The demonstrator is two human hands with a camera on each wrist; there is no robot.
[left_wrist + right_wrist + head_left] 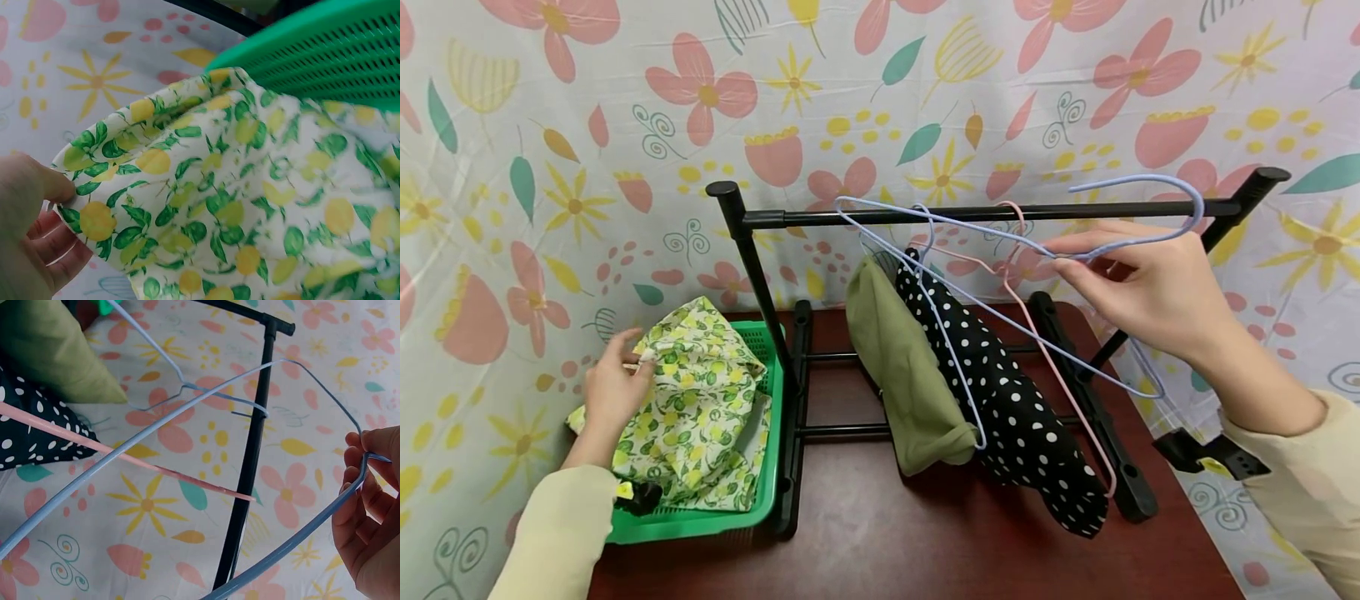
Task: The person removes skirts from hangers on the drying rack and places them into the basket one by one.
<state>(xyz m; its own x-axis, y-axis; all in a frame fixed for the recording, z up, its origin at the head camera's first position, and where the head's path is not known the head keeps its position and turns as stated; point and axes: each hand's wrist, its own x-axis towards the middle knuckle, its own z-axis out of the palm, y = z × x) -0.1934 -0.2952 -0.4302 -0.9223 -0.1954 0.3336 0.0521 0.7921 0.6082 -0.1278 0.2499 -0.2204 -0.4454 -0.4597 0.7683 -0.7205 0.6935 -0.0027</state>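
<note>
My right hand (1157, 287) pinches a light blue wire hanger (970, 225) at the base of its hook, thumb against fingers. The hanger is tilted in front of the rack's bar, its hook upward and its far corner reaching left. In the right wrist view, the right hand (375, 512) grips the bend of the hanger (156, 425). On the left, my left hand (617, 392) pinches the edge of a lemon-print cloth (700, 392) and lifts part of it from the green basket (760, 525). The left wrist view shows thumb and fingers on the corner of the cloth (206, 187).
A black rack (820, 218) stands on the dark red table (850, 533). From its bar hang an olive garment (902, 375), a black polka-dot garment (1007, 400), another blue hanger (958, 358) and a pink hanger (1060, 383). A floral curtain (865, 83) stands behind.
</note>
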